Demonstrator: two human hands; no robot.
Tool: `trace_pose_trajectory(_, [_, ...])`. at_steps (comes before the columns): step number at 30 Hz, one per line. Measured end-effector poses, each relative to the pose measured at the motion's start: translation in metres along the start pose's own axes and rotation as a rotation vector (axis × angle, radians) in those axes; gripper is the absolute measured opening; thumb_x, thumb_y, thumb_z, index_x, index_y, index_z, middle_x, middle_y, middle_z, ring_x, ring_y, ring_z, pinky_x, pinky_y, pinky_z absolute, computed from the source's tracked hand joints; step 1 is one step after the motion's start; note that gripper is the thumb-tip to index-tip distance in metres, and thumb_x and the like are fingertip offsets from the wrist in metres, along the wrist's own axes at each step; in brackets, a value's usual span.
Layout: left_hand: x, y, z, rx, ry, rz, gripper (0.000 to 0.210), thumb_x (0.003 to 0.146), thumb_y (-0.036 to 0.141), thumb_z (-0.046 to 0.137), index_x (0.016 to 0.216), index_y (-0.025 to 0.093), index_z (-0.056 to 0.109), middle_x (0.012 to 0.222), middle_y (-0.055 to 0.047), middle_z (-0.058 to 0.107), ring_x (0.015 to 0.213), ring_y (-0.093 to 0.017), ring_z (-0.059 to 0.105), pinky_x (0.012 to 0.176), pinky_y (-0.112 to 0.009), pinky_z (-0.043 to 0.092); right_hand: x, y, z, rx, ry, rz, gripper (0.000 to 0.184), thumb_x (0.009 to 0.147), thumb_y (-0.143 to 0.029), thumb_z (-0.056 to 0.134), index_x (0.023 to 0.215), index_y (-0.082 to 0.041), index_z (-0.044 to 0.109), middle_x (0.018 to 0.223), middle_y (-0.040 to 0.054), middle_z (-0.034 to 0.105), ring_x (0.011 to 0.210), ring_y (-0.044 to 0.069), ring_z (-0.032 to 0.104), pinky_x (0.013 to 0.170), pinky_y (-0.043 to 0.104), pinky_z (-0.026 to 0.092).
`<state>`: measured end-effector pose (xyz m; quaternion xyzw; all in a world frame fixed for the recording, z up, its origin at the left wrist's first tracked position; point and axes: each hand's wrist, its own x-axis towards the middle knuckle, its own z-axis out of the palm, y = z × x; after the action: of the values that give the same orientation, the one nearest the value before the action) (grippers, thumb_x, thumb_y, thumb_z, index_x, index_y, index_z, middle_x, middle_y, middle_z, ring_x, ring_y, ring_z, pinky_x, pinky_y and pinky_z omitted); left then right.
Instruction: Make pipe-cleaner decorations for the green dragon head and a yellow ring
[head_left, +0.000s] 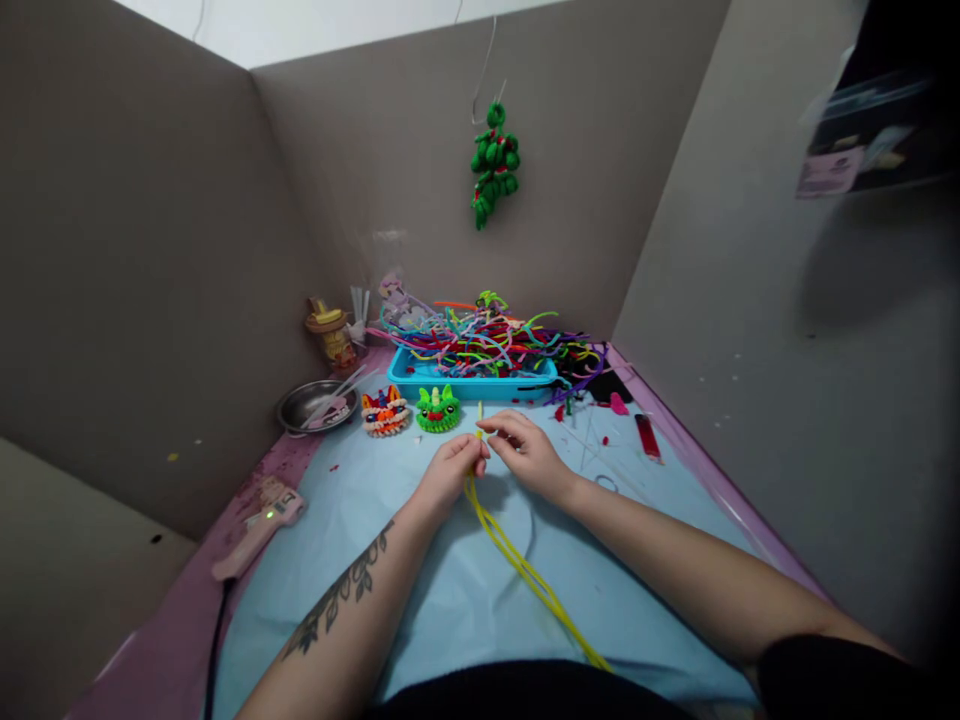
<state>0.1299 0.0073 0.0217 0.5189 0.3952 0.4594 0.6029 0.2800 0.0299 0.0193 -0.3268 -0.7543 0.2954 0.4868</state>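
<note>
Long yellow pipe cleaners run from my hands down toward the front edge of the table. My left hand is closed around them near their upper end. Fingers bent, my right hand pinches at the short pale-yellow tip that sticks up above the left hand; the exact contact is partly hidden by the fingers. Just beyond my hands sit a green animal-face piece and an orange and cream one, both made of fuzzy pipe cleaner.
A blue tray heaped with colored pipe cleaners stands at the back. To the left are a metal bowl and a corded glue gun. A red object and scraps lie right. A green pipe-cleaner bundle hangs on the wall.
</note>
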Motion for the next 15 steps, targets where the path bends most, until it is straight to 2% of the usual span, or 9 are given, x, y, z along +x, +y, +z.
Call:
trace_pose_trajectory(3, [-0.001, 0.001, -0.001, -0.016, -0.061, -0.037, 0.024, 0.076, 0.037, 0.052, 0.066, 0.015, 0.054, 0.048, 0.002, 0.047, 0.047, -0.009, 0.039, 0.051, -0.022, 0.027, 0.004, -0.001, -0.003, 0.064, -0.021, 0.043, 0.020, 0.081, -0.021, 0.052, 0.098, -0.021, 0.063, 0.093, 0.0055, 0.054, 0.078, 0.015, 0.053, 0.066, 0.028, 0.046])
trace_pose_trajectory(7, [-0.003, 0.000, 0.001, -0.033, -0.091, -0.046, 0.025, 0.076, 0.036, 0.052, 0.064, 0.014, 0.054, 0.048, 0.001, 0.048, 0.048, -0.009, 0.039, 0.050, -0.022, 0.027, 0.007, 0.000, -0.007, 0.113, -0.096, -0.008, 0.010, 0.081, -0.022, 0.053, 0.081, -0.019, 0.063, 0.086, 0.0044, 0.054, 0.085, 0.017, 0.053, 0.077, 0.031, 0.044])
trace_pose_trajectory(10, [-0.003, -0.001, 0.003, -0.071, -0.100, -0.051, 0.027, 0.075, 0.039, 0.056, 0.068, 0.013, 0.056, 0.051, 0.001, 0.050, 0.049, -0.009, 0.040, 0.051, -0.021, 0.028, 0.008, -0.001, -0.011, 0.086, -0.122, -0.029, 0.010, 0.082, -0.022, 0.052, 0.076, -0.018, 0.060, 0.086, 0.0048, 0.053, 0.081, 0.016, 0.053, 0.071, 0.029, 0.044])
trace_pose_trajectory(12, [-0.004, -0.002, 0.005, -0.120, -0.106, -0.074, 0.029, 0.074, 0.041, 0.058, 0.075, 0.013, 0.058, 0.054, 0.001, 0.052, 0.050, -0.008, 0.042, 0.051, -0.021, 0.029, 0.011, -0.003, -0.015, 0.049, -0.098, -0.040, 0.011, 0.081, -0.022, 0.052, 0.073, -0.018, 0.059, 0.087, 0.0052, 0.052, 0.079, 0.016, 0.053, 0.066, 0.027, 0.043])
trace_pose_trajectory(15, [-0.004, -0.003, 0.008, -0.247, -0.120, -0.133, 0.029, 0.074, 0.040, 0.060, 0.082, 0.012, 0.057, 0.055, 0.002, 0.048, 0.050, -0.007, 0.043, 0.052, -0.020, 0.031, 0.019, -0.005, -0.026, -0.008, 0.040, -0.057, 0.013, 0.082, -0.023, 0.051, 0.071, -0.018, 0.056, 0.084, 0.0048, 0.053, 0.079, 0.016, 0.052, 0.068, 0.028, 0.042])
